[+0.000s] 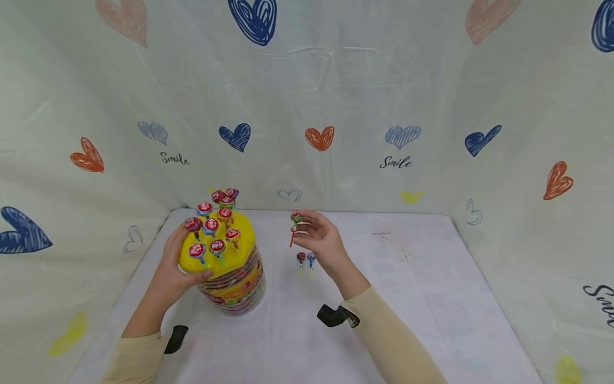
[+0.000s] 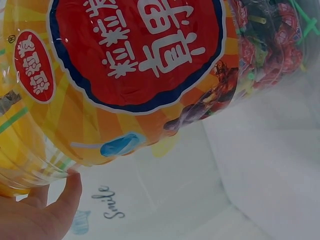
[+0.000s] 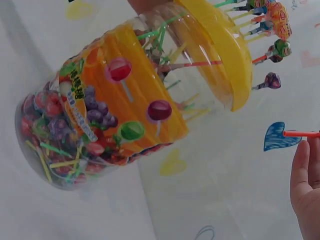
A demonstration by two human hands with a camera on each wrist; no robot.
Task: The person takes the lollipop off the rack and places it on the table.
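Lollipop with a red-and-green wrapper and a thin orange-red stick is in front of me near the middle, its head up and its stick pointing down. Nearest to me are my long beige sleeves, with small black devices at the wrists. Past the cuffs, my left hand grips the upper left side of a large, clear, ridged plastic jar, thumb on the near edge and fingers wrapped around the far side. The jar stands on a white cloth-covered table; its orange label shows printed fruit and lollipops, and wrapped sweets with green and yellow sticks are heaped in the bottom. On top sits a round yellow plastic lid, and a cluster of upright lollipops in bright, shiny wrappers is stuck into it by the sticks.

To the right of the jar, well apart from it, a dark red lollipop and a blue lollipop lie side by side on yellow-green sticks. Just beyond that pair, my right hand pinches the red-and-green lollipop, thumb and fingertips close together. Farthest off hangs a pale backdrop printed with blue, orange, pink and yellow hearts and the word "Smile".
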